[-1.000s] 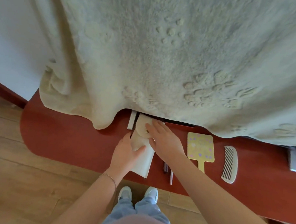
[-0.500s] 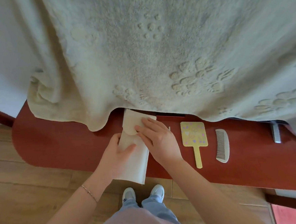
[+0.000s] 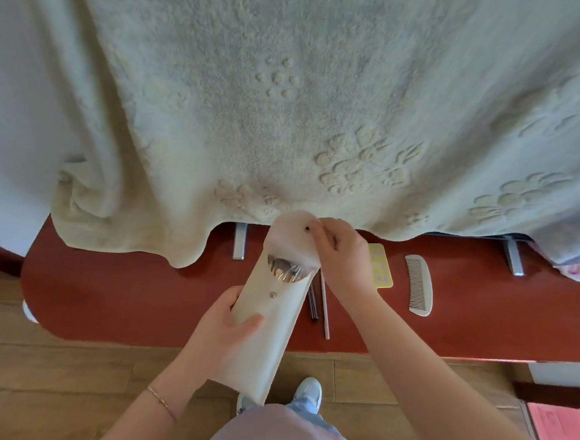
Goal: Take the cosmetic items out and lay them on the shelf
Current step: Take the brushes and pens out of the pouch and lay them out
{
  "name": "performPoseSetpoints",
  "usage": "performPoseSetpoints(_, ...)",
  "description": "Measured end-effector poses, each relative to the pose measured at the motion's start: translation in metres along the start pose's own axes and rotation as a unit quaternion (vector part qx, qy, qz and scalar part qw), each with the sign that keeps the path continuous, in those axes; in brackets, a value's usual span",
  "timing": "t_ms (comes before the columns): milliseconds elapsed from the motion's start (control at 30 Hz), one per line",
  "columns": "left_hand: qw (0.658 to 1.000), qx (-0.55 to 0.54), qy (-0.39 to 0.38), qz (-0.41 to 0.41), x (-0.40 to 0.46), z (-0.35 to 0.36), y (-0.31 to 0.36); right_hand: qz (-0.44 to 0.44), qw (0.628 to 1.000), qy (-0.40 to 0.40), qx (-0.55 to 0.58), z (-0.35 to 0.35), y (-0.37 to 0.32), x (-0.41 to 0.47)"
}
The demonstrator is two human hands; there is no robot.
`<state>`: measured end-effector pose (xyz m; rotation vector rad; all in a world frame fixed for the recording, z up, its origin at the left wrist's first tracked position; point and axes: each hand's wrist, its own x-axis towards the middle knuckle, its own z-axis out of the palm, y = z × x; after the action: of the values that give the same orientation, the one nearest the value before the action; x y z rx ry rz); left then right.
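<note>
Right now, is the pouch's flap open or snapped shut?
Open. The right hand holds the flap lifted back, its snap stud apart from the mate on the pouch, and brush tips show in the mouth.

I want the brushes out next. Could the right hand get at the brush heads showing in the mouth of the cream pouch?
Probably yes, once it lets go. The right hand pinches the cream pouch's flap open, the brush heads lie exposed just below it, and the left hand grips the pouch lower down, clear of the mouth.
</note>
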<state>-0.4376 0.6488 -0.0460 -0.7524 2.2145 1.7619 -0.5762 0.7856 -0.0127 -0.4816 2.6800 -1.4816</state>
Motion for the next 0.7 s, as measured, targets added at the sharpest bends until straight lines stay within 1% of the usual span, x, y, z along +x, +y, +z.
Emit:
performPoseSetpoints(67, 0.999, 0.027, -0.018, 0.005, -0.003, -0.002, 0.001, 0.026, 0.999, 0.024, -0.005, -0.008, 0.001, 0.008)
performPoseSetpoints(133, 0.999, 0.027, -0.032, 0.013, -0.007, -0.003, 0.002, 0.032, 0.999, 0.037, -0.020, -0.014, 0.004, 0.010)
performPoseSetpoints(167, 0.999, 0.023, -0.034, 0.018, -0.009, -0.003, 0.002, 0.021, 0.998, 0.052, -0.035, -0.015, 0.007, 0.009)
performPoseSetpoints(200, 0.999, 0.021, -0.036, 0.024, -0.010, -0.003, 0.002, -0.013, 0.994, 0.076, -0.072, -0.016, 0.009, 0.007)
performPoseSetpoints(233, 0.999, 0.022, -0.037, 0.029, -0.012, -0.004, 0.003, -0.063, 0.983, 0.100, -0.139, -0.016, 0.013, 0.004)
performPoseSetpoints(300, 0.998, 0.024, -0.038, 0.032, -0.013, -0.005, 0.003, -0.175, 0.939, 0.127, -0.269, -0.016, 0.021, -0.001)
performPoseSetpoints(333, 0.998, 0.025, -0.040, 0.031, -0.013, -0.005, 0.003, -0.217, 0.921, 0.119, -0.302, -0.017, 0.024, -0.002)
performPoseSetpoints(367, 0.998, 0.023, -0.042, 0.031, -0.014, -0.006, 0.002, -0.244, 0.913, 0.094, -0.312, -0.018, 0.023, -0.004)
performPoseSetpoints(400, 0.998, 0.021, -0.043, 0.032, -0.014, -0.006, 0.001, -0.260, 0.914, 0.062, -0.305, -0.019, 0.022, -0.006)
performPoseSetpoints(467, 0.998, 0.020, -0.036, 0.036, -0.014, -0.007, 0.000, -0.259, 0.930, 0.003, -0.262, -0.022, 0.015, -0.011)
performPoseSetpoints(500, 0.999, 0.021, -0.031, 0.037, -0.014, -0.007, 0.000, -0.233, 0.947, -0.038, -0.217, -0.024, 0.010, -0.015)
performPoseSetpoints(533, 0.999, 0.022, -0.026, 0.036, -0.013, -0.008, -0.001, -0.185, 0.966, -0.087, -0.156, -0.024, 0.007, -0.019)
performPoseSetpoints(567, 0.999, 0.024, -0.022, 0.036, -0.012, -0.008, -0.001, -0.130, 0.977, -0.137, -0.099, -0.023, 0.004, -0.023)
performPoseSetpoints(600, 0.999, 0.026, -0.020, 0.037, -0.010, -0.008, -0.001, -0.087, 0.978, -0.171, -0.077, -0.021, 0.004, -0.025)
performPoseSetpoints(700, 0.998, 0.041, -0.019, 0.041, -0.006, -0.007, -0.002, -0.052, 0.954, -0.228, -0.187, -0.016, 0.007, -0.028)
